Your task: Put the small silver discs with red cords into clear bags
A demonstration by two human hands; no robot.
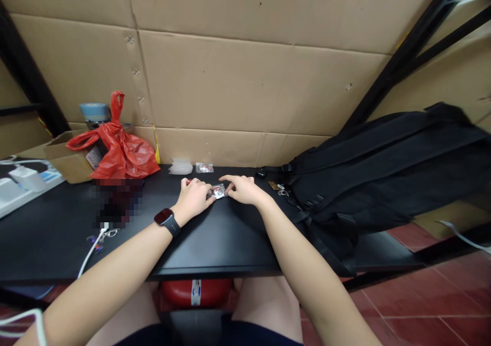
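Observation:
A small clear plastic packet (219, 191) with a shiny, partly red content lies on the black desk between my hands. My left hand (194, 199), with a dark watch (167, 220) on its wrist, has thumb and fingers closed at the packet's left edge. Something small and red shows beside that hand's knuckles, too hidden to name. At the right edge is my right hand (245, 188), its index finger stretched out over the packet and its thumb close to the edge. A similar packet (204, 167) lies behind, beside a stack of clear plastic sleeves (180, 167).
A red plastic bag (125, 152), cardboard box (69, 159) and blue-lidded container (94, 112) stand left. Nearer are a power strip (23, 195), a pixelated dark object (118, 203) and a white cable (90, 254). A black backpack (383, 167) fills the right; cardboard (230, 80) walls the back.

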